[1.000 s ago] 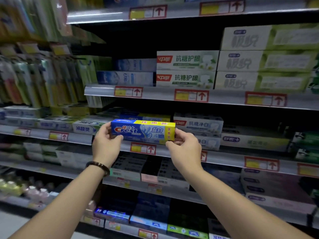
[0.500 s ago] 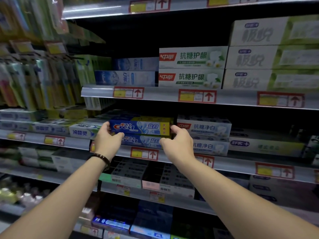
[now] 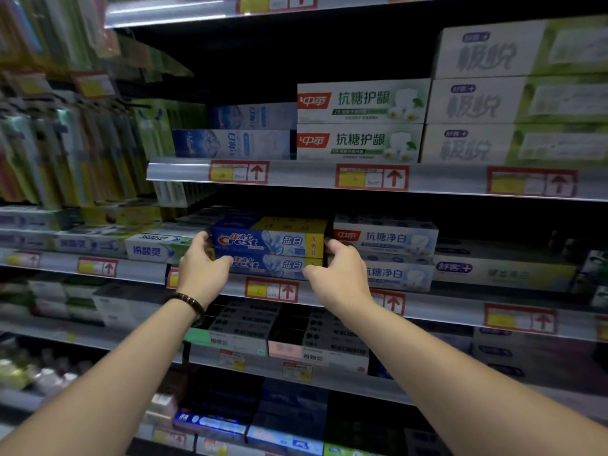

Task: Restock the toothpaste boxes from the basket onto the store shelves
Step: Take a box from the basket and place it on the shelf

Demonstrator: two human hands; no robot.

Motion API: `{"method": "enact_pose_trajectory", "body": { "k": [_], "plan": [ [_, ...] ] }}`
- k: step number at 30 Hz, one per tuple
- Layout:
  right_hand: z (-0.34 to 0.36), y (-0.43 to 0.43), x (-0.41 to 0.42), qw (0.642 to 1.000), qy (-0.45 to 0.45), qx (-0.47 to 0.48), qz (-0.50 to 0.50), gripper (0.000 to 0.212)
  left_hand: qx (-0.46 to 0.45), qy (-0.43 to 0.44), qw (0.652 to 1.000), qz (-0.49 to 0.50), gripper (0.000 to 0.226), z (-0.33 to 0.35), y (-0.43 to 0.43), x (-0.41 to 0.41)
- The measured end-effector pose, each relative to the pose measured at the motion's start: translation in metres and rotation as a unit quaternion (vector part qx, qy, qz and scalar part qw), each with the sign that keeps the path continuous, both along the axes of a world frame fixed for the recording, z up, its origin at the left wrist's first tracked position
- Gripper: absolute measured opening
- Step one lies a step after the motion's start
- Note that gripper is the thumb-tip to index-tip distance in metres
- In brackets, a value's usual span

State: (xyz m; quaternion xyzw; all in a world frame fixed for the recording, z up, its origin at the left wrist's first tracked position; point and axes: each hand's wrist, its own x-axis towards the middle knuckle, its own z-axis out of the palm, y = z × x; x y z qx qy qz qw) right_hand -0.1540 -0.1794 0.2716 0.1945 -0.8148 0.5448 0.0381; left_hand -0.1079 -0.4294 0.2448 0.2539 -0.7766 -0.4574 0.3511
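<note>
Crest box (image 3: 268,240) lies flat on top of a lower box (image 3: 273,266) of the same kind, on the middle shelf (image 3: 444,307). Its name faces out so a shopper can read it. It sits between a green box (image 3: 154,248) on the left and white boxes (image 3: 394,240) on the right, so like goes with like. The price tag (image 3: 271,290) with the red arrow is just under the pile.

The left hand (image 3: 202,268) has its fingers curled round the left end of the Crest box, and its thumb lies low, by the lower box. The right hand (image 3: 342,274) does the same at the right end, with its fingers in the thin gap beside the white boxes. Both hands grip the Crest box, one at each end. Held that way, the long box is level and can slide straight back without bumping its neighbours. The right fingertips are partly hidden, so how hard that hand squeezes is not clear.

A dark bracelet (image 3: 187,302) is on the left wrist. No basket shows.

I think the box is almost home, as it looks lined up with the one below. Next the hands likely need to let go gently and pull out to the sides, so the top box does not slide forward or tip off the pile.
</note>
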Motion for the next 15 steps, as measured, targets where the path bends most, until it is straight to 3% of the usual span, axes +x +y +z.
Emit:
{"method": "enact_pose_trajectory", "body": {
  "k": [8,15],
  "plan": [
    [0.0022,0.0050,0.0025,0.999,0.012,0.043,0.004,0.046,0.005,-0.006,1.000,-0.009,0.063,0.0008,0.0010,-0.0002],
    [0.0016,0.0073,0.0024,0.999,0.009,0.031,0.004,0.062,-0.001,0.007,1.000,0.022,0.076,0.0020,0.0063,0.0019]
  ]
}}
